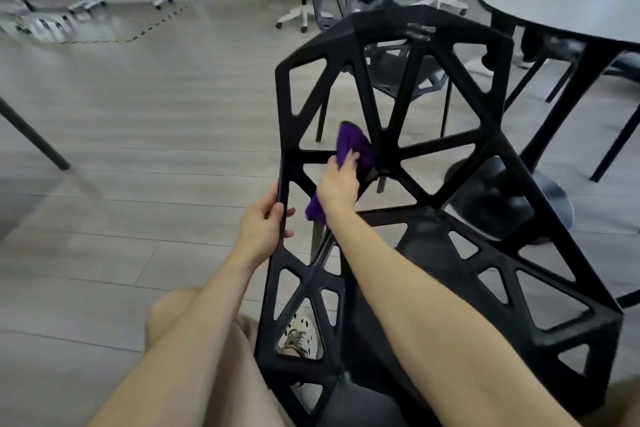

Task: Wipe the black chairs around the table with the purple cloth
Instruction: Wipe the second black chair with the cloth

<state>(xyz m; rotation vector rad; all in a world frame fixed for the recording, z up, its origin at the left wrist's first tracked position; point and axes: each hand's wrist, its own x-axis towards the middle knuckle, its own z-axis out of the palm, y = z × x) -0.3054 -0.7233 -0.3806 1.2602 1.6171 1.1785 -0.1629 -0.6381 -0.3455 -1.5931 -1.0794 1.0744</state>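
While the left hand (pixel 265 222) grips the left edge strut of the chair (pixel 450 147), fingers (pixel 277 210) curled round it, the right hand (pixel 341 180) holds the cloth (pixel 349 140) bunched in its fingers, pressed on the struts beside the central hub. Cloth shows above the fingertips and below the wrist.

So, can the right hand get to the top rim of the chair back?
Probably yes: the right hand holds the purple cloth midway up the chair back; nothing blocks the top rim.
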